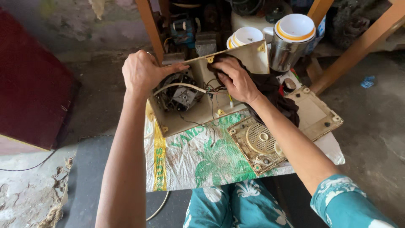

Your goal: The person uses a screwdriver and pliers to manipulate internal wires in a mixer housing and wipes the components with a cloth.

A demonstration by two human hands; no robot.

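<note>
The opened cream plastic appliance housing (236,59) lies on a printed woven sack (198,156), holding a motor (179,97) and loose wires (211,90). The left hand (141,71) grips its upper rim; the right hand (236,78) presses a dark cloth (274,90) inside it. The housing looks yellowed and grimy

arms: bare | right sleeve (350,202): teal, white print | lap garment (236,204): same, probably floral
</note>
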